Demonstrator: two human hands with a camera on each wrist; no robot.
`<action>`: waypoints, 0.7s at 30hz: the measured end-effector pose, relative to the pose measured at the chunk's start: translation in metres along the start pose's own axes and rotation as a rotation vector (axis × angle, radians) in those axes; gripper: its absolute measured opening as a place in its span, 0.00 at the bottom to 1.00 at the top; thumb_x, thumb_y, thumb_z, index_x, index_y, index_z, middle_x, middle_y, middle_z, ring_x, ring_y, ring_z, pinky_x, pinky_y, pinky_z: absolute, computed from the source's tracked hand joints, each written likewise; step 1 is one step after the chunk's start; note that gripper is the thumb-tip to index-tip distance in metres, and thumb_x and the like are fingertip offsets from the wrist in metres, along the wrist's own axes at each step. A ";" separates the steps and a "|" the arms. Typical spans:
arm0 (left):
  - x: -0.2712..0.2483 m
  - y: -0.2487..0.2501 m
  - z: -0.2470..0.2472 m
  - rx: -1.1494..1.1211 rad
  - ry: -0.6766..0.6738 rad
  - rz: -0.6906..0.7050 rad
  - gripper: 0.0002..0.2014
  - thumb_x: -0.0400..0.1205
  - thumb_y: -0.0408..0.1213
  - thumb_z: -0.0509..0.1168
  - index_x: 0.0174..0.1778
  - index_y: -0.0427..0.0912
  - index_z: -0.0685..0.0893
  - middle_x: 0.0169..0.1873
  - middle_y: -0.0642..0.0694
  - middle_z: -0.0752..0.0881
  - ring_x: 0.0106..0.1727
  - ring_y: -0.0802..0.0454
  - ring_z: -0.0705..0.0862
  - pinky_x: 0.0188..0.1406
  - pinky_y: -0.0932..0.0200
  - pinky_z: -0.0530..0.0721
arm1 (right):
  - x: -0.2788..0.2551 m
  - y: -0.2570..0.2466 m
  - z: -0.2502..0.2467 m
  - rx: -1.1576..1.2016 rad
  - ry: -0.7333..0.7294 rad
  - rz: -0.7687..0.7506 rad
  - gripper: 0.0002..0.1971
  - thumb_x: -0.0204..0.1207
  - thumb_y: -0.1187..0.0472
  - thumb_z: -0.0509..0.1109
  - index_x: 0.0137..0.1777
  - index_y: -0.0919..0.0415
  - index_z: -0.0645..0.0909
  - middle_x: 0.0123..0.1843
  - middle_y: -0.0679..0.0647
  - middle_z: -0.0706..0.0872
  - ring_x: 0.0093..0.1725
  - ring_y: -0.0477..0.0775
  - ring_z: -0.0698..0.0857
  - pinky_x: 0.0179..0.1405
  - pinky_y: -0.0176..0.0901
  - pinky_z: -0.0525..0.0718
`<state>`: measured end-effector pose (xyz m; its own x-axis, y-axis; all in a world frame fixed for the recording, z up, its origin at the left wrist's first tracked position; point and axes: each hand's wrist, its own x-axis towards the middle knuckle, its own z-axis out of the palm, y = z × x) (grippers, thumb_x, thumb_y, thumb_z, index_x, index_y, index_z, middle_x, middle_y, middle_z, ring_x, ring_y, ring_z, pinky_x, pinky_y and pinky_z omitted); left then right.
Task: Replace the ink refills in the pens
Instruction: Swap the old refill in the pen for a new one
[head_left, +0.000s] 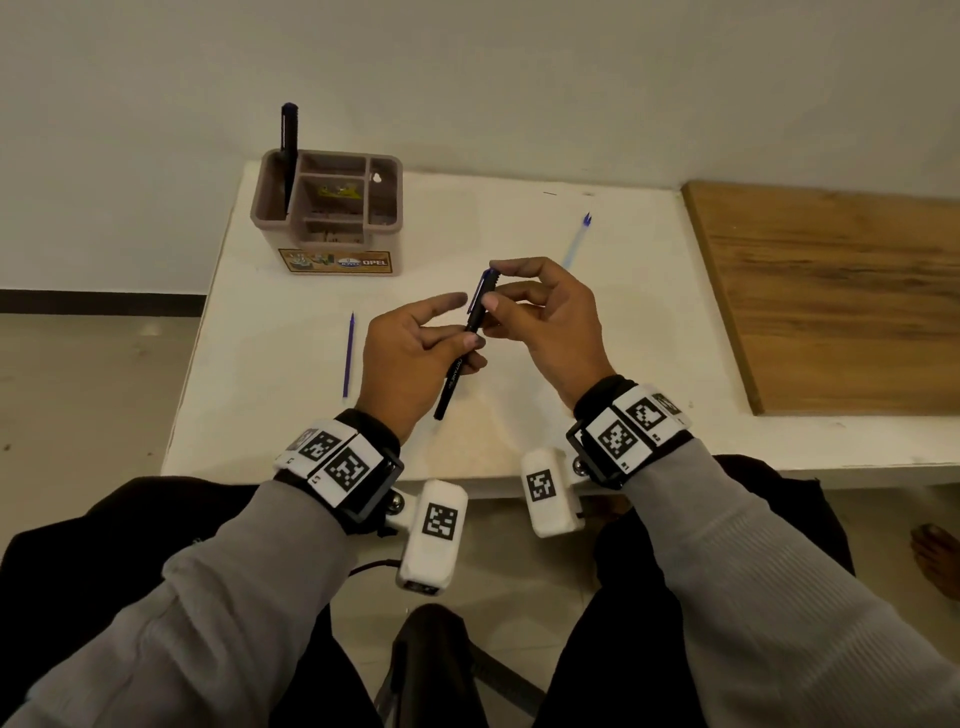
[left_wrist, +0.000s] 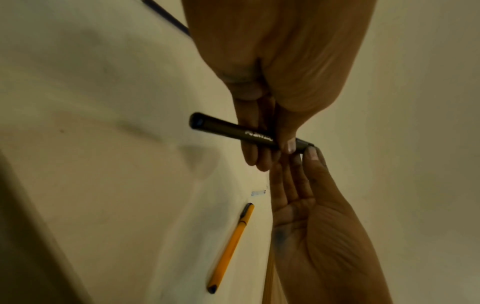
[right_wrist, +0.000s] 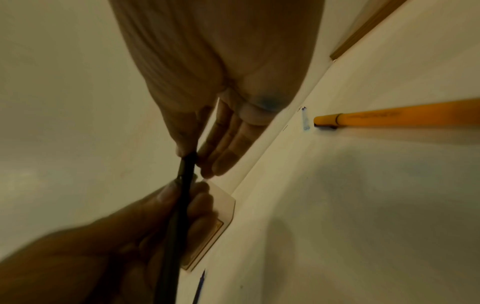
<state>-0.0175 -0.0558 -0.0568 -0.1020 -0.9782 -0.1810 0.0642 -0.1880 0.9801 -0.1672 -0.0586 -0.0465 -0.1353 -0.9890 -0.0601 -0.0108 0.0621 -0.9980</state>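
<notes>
A black pen (head_left: 464, 347) is held tilted above the white table (head_left: 597, 332) between both hands. My left hand (head_left: 474, 349) grips its barrel in thumb and curled fingers. My right hand (head_left: 493, 285) pinches the upper, clip end between thumb and index finger. The left wrist view shows the barrel (left_wrist: 228, 128) with its open lower end free. A blue refill (head_left: 348, 356) lies on the table left of my left hand. A clear, empty-looking refill (head_left: 577, 240) with a blue tip lies at the far right. An orange pen (right_wrist: 389, 118) lies on the table beyond my right hand.
A brown desk organiser (head_left: 332, 208) stands at the table's back left with another black pen (head_left: 289, 150) upright in it. A wooden board (head_left: 831, 291) covers the surface to the right. The table's front edge is close to my wrists.
</notes>
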 end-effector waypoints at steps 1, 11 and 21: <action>0.000 0.001 0.001 0.001 0.017 0.009 0.23 0.76 0.22 0.70 0.68 0.37 0.79 0.37 0.35 0.92 0.37 0.41 0.91 0.42 0.55 0.91 | 0.000 -0.001 0.002 0.009 0.001 -0.018 0.13 0.76 0.71 0.74 0.61 0.66 0.82 0.44 0.66 0.90 0.41 0.59 0.91 0.49 0.56 0.92; 0.009 0.014 -0.014 -0.073 0.020 0.116 0.28 0.75 0.23 0.72 0.72 0.36 0.76 0.41 0.38 0.92 0.41 0.40 0.92 0.46 0.54 0.90 | 0.005 -0.019 0.017 -0.062 -0.041 -0.178 0.20 0.71 0.75 0.77 0.60 0.63 0.77 0.42 0.62 0.89 0.39 0.56 0.91 0.45 0.45 0.90; 0.026 -0.005 -0.040 0.144 0.137 -0.031 0.06 0.81 0.28 0.64 0.51 0.33 0.83 0.33 0.39 0.89 0.27 0.52 0.87 0.34 0.54 0.85 | 0.110 -0.097 0.095 -0.077 0.027 -0.638 0.19 0.70 0.75 0.76 0.57 0.65 0.74 0.49 0.52 0.85 0.40 0.55 0.91 0.41 0.51 0.91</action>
<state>0.0191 -0.0842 -0.0701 0.0351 -0.9769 -0.2107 -0.0808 -0.2129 0.9737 -0.0873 -0.1863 0.0418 -0.1037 -0.8308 0.5468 -0.1685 -0.5272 -0.8329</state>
